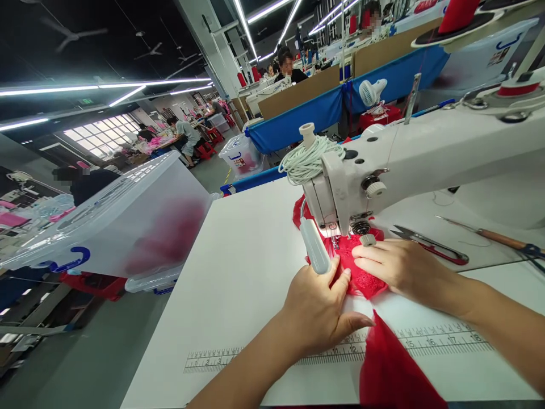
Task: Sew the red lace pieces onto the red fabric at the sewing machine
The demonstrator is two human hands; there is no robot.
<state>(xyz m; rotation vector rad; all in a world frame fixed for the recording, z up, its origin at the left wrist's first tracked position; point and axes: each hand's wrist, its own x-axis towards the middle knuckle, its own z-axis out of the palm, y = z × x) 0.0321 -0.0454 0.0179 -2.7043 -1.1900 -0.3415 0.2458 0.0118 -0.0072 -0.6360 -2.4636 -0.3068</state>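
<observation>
While the sewing machine is standing over the surface, the red textured fabric is lying flat under its presser foot, spreading mostly toward five o'clock of that foot. The left hand is coming in from seven o'clock, its fingertips pressing on the fabric close to the foot; its grip is spreading, the thumb standing well away from the fingers and reaching to the tip of a loose red piece at five o'clock. Whether the thumb is touching that tip, I cannot tell. The right hand is resting at between three and four o'clock, its fingers lying together on the fabric's edge; its thumb is hiding from view, so I cannot tell whether this grip is pinching.

A small grey lamp is hanging just beside the foot at nine o'clock, and a coil of pale cord is sitting at eleven. Red-handled snips are lying at three o'clock, an orange-handled tool beyond them. Toward six, a printed ruler scale is running beneath the left hand.
</observation>
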